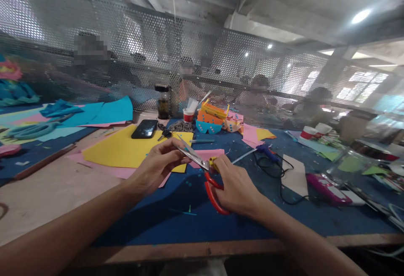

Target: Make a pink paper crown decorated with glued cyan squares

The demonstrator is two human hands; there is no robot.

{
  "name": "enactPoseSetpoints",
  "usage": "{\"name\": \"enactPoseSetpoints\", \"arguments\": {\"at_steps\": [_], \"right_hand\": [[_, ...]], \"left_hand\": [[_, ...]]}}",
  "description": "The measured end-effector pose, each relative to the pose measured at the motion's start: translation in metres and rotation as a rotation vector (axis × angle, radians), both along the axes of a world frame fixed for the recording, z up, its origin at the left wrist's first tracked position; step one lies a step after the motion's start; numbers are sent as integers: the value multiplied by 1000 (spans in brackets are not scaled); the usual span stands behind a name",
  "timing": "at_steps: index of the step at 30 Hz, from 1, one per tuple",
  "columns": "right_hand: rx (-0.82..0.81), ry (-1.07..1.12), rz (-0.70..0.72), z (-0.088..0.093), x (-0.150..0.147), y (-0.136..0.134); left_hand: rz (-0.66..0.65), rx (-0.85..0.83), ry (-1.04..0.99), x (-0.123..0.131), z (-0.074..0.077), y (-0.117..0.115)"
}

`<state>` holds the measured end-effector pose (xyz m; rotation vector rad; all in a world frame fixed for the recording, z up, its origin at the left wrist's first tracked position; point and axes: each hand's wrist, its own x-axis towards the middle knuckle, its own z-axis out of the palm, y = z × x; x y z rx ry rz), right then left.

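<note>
My right hand (235, 185) is closed on a pair of scissors (215, 196) with red handles. Their slightly parted metal blades point up and left. Something small and yellow (213, 164) shows by the fingers of that hand; its kind is unclear. My left hand (162, 160) is pinched at the blade tips, and whatever lies between its fingers is too small or hidden to name. Under and beyond the left hand lie a yellow sheet (110, 152) and pink paper (210, 155). A black phone (144, 129) rests on the yellow sheet.
Colourful paper pieces (210, 118), a paper cup (188, 115) and a lidded jar (163, 101) stand at the back by a perforated metal screen (214, 53). Rightward lie a blue glue gun (267, 152) with its cord and a magenta box (328, 188). Teal-handled scissors (33, 130) lie left.
</note>
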<state>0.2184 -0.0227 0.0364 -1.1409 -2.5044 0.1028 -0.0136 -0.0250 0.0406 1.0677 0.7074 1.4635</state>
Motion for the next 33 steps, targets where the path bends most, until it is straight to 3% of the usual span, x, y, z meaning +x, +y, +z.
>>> {"name": "enactPoseSetpoints", "arguments": {"at_steps": [27,30,33], "right_hand": [[13,6,-11,-2,1,-2],[-96,136,-9,-2,0,1],[-391,396,7,3,-5,3]], "left_hand": [[-52,34,64,-4,-3,1],[-44,23,81,-2,-2,1],[-53,23,134,1,-5,1]]}}
